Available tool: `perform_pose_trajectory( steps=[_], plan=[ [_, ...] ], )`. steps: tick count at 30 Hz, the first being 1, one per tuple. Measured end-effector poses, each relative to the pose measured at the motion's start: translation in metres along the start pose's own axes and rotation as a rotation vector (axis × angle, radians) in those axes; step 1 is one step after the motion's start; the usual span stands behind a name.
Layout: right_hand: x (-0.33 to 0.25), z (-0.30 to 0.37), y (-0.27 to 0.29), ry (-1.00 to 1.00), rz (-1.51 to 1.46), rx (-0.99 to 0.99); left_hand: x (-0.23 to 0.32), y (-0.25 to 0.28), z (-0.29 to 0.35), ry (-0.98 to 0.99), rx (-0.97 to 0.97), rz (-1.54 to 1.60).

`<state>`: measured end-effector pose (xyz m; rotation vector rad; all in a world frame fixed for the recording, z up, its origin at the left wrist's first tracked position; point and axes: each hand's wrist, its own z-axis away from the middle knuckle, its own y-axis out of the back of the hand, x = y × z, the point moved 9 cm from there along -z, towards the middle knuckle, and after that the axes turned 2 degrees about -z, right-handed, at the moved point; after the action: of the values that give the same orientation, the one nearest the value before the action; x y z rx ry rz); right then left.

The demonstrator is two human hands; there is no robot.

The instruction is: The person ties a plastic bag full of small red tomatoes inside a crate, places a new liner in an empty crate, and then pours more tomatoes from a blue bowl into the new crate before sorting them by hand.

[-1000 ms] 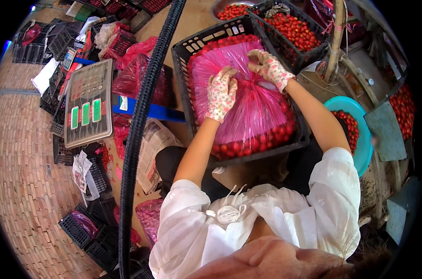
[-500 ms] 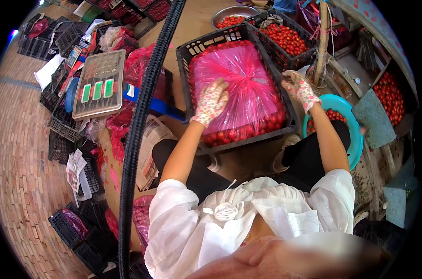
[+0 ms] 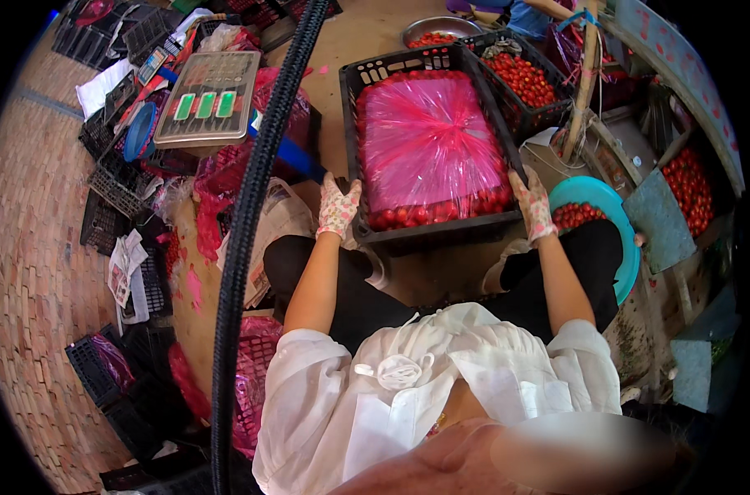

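In front of me stands a black plastic crate (image 3: 441, 235) filled with small red tomatoes (image 3: 408, 216). A sheet of pink plastic film (image 3: 428, 140), gathered into a twist in the middle, covers most of them; a row of fruit shows along the near edge. My left hand (image 3: 338, 208), in a white glove with a pink pattern, grips the crate's left side near the front corner. On the opposite side my right hand (image 3: 534, 206), gloved alike, grips the right wall. Some of the fingertips are hidden against the crate.
A digital scale (image 3: 212, 99) with three green displays stands at left. Beside my right knee is a turquoise basin (image 3: 628, 256) with tomatoes. Another tomato crate (image 3: 527, 78) and a metal bowl (image 3: 441, 29) lie beyond. A wooden pole (image 3: 584, 91) rises at right; newspaper (image 3: 282, 221) lies near my left knee.
My left hand has moved off the pink film to the crate's left side. My right hand has come down against the right wall. The view has shifted slightly.
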<state>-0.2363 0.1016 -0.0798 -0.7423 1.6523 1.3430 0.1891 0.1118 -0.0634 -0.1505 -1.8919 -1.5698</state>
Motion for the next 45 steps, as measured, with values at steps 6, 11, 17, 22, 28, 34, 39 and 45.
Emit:
perform_pose_trajectory(
  steps=[6, 11, 17, 22, 28, 34, 39, 45],
  plan=[
    [0.034, 0.008, -0.007, -0.044, -0.565, 0.168, -0.016, -0.052, 0.011, 0.11, -0.328, 0.211],
    [0.031, 0.002, -0.008, -0.002, -0.595, 0.262, -0.013, -0.044, 0.007, 0.055, -0.286, 0.491],
    [0.029, -0.01, -0.005, 0.004, -0.568, 0.274, -0.002, -0.041, 0.01, 0.038, -0.223, 0.597],
    [0.057, -0.048, -0.012, 0.009, -0.686, 0.211, 0.018, -0.063, 0.029, 0.129, -0.326, 0.875],
    [0.039, -0.089, -0.001, -0.08, -0.8, 0.075, 0.027, -0.071, 0.029, 0.138, -0.125, 0.719],
    [0.052, -0.107, 0.005, -0.036, -0.764, 0.117, 0.038, -0.078, 0.038, 0.205, -0.112, 0.617],
    [0.061, -0.112, 0.007, -0.025, -0.701, 0.145, 0.05, -0.073, 0.044, 0.129, -0.128, 0.675],
    [0.047, -0.107, 0.007, 0.207, 0.02, 0.217, 0.057, -0.056, 0.037, -0.153, -0.052, 0.526]
  ],
)
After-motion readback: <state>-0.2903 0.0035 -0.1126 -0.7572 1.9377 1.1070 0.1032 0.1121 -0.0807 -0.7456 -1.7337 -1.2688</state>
